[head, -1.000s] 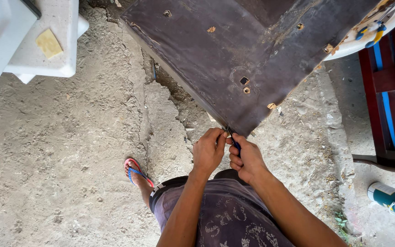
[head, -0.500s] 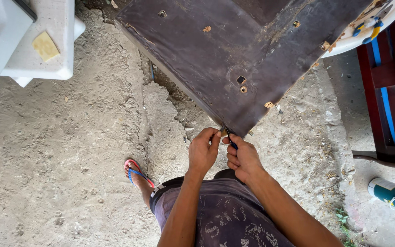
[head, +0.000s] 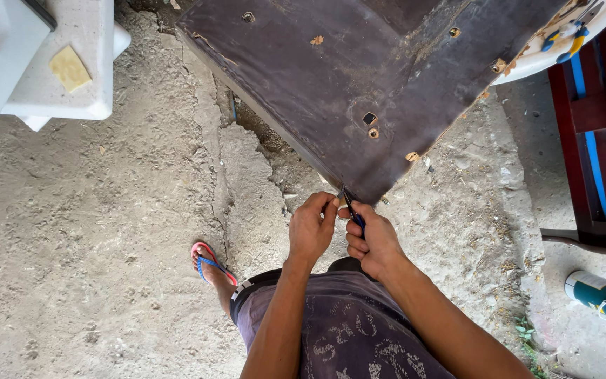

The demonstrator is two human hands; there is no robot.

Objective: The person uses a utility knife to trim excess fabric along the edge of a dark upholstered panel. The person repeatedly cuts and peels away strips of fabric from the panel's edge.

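A dark brown board [head: 359, 77] with small holes and screw marks lies tilted over the cracked concrete floor, its near corner pointing at me. My right hand [head: 373, 238] is closed around a small tool with a blue handle [head: 354, 214], its tip at the board's corner. My left hand [head: 313, 228] pinches the tool's upper end or the corner next to it; which one I cannot tell. Both hands touch each other just below the corner.
A white plastic object [head: 57, 77] with a yellow sponge [head: 70, 67] stands at the top left. A dark red wooden frame [head: 597, 119] runs along the right. A teal can [head: 601, 295] lies at the lower right. My foot wears a red-and-blue flip-flop [head: 212, 263].
Both hands have stayed at the board's corner, with only slight shifts of the fingers. The view has moved a little.
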